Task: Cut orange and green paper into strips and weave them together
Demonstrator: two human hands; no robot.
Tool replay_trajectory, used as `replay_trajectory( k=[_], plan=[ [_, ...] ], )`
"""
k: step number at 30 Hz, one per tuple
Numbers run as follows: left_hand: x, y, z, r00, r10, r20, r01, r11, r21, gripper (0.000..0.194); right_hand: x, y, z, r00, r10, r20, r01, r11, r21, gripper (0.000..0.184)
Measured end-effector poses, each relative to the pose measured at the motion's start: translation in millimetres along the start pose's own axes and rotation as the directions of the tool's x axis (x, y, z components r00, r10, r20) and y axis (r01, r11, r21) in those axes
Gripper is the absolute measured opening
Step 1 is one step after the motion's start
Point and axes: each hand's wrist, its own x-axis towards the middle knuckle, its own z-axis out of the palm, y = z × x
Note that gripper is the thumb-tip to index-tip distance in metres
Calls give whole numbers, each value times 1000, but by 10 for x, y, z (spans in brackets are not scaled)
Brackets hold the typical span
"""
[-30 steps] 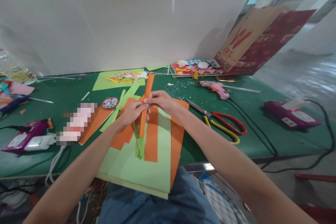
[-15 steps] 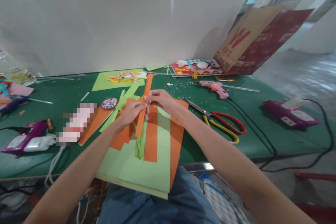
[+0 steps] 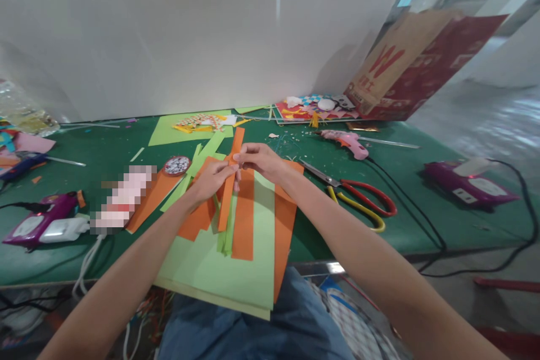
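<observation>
Between my two hands is an orange paper strip point(image 3: 226, 202), pointing away from me, its far end raised above the table. My left hand point(image 3: 216, 178) pinches it from the left near its middle. From the right, the fingertips of my right hand point(image 3: 258, 158) close on the same part of the strip, touching my left fingers. Beneath lie green paper strips point(image 3: 228, 236), a wide orange strip point(image 3: 243, 219) and a light green sheet point(image 3: 262, 236). More orange paper point(image 3: 284, 225) sticks out at the right. My fingers hide the strip's middle.
Scissors point(image 3: 354, 194) with red and yellow handles lie at the right, below a pink glue gun point(image 3: 346, 142). A round tin point(image 3: 176, 166) and a blurred-out object point(image 3: 124, 199) are at the left. Purple power sockets point(image 3: 470, 183) and a paper bag point(image 3: 405, 62) stand farther right.
The orange strip has slid toward me between my fingers: its far end sits lower and its near end reaches farther down. Both hands stay nearly in place.
</observation>
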Motion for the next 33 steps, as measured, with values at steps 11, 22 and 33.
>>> replay_trajectory(
  k=[11, 22, 33],
  plan=[
    [6, 2, -5, 998, -1, 65, 5, 999, -53, 36, 10, -37, 14, 995, 47, -90, -47, 999, 8, 30],
    [-10, 27, 9, 1000, -5, 26, 5, 1000, -14, 35, -38, -4, 38, 997, -29, 65, 32, 999, -41, 28],
    [-10, 10, 2, 999, -17, 36, 17, 1000, -12, 33, -39, -1, 63, 994, -13, 107, 15, 1000, -27, 32]
  ],
)
